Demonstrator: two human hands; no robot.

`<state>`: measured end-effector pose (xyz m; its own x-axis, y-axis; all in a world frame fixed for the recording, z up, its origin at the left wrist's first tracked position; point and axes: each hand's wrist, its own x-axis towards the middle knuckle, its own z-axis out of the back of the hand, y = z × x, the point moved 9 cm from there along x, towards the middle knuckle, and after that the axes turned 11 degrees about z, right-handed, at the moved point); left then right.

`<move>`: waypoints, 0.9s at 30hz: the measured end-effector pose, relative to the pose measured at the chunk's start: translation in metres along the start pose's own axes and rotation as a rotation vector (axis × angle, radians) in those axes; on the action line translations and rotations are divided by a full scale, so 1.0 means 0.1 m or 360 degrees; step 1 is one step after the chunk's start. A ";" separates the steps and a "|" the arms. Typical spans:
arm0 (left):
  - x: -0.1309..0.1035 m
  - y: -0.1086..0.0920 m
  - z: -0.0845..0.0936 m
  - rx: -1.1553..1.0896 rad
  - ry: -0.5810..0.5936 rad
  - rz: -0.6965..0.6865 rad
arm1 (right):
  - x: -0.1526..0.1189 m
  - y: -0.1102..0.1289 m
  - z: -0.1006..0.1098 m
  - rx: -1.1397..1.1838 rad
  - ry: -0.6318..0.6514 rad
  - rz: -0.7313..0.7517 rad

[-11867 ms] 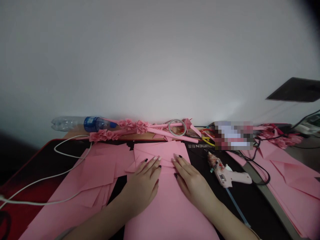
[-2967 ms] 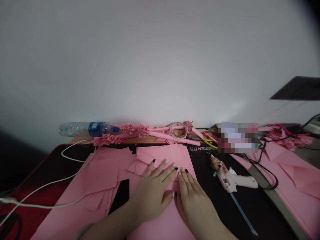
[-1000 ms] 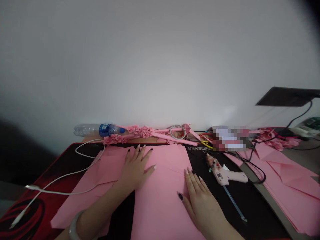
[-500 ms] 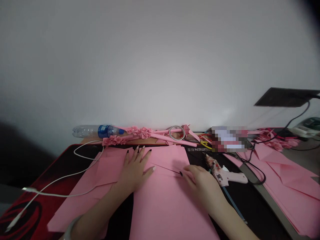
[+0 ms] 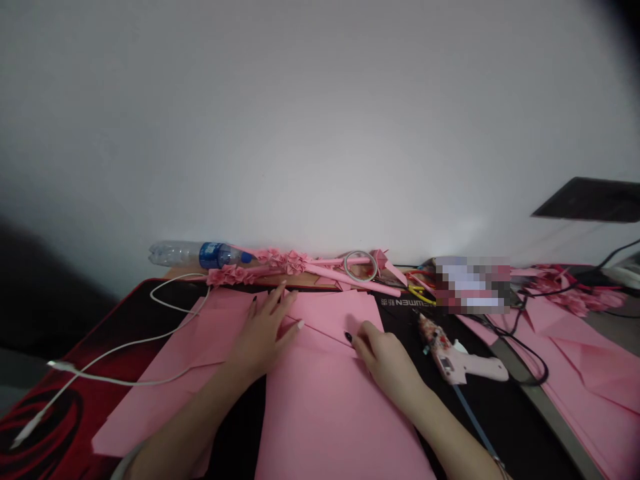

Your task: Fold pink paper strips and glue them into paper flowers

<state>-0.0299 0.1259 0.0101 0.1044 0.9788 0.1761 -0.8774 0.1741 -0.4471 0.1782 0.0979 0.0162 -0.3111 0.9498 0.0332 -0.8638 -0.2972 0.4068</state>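
A long stack of pink paper (image 5: 325, 413) lies in front of me, with a narrow diagonal strip, perhaps a folded or rolled edge, across its upper part and a thin dark line along it. My left hand (image 5: 267, 333) rests spread over the left side of the sheets, its thumb close to the strip's left end. Curled fingers of my right hand (image 5: 383, 357) close on the paper at the strip's right end. What lies under those fingertips is hidden. Other pink sheets (image 5: 150, 407) lie partly beneath my left forearm.
A pink glue gun (image 5: 467, 363) lies right of my right hand. Paper flowers (image 5: 290, 261), rolled tubes, a tape ring (image 5: 360, 266) and a plastic bottle (image 5: 175, 255) line the wall. A white cable (image 5: 135, 383) crosses the left side; more pink paper (image 5: 585, 373) lies at right.
My right hand has moved slightly left along the strip, its fingers more curled. My left hand has shifted a little left with its fingers closer together. The view has turned slightly.
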 end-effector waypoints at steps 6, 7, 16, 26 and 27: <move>0.07 0.20 0.18 -0.1378 -0.0003 0.0401 | 0.01 -0.05 0.10 0.0560 -0.0280 0.0110; 0.07 0.22 0.16 -0.1484 0.0047 0.0505 | 0.02 -0.04 0.08 0.0616 -0.0262 0.0131; 0.01 0.30 0.08 -0.1634 0.0229 0.0881 | 0.07 0.03 0.06 0.0793 -0.0089 0.0277; -0.20 -0.04 -0.35 -0.2333 0.0673 0.1058 | -0.02 0.22 -0.13 0.1042 -0.0121 0.0237; -0.24 -0.16 -0.40 -0.2343 0.0817 0.0989 | -0.03 0.29 -0.14 0.1043 -0.0098 0.0284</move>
<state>0.0001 0.1040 -0.0216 0.3262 0.8127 -0.4828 0.2832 -0.5713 -0.7703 0.1488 0.0849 0.0148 -0.3866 0.9014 0.1948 -0.3769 -0.3472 0.8587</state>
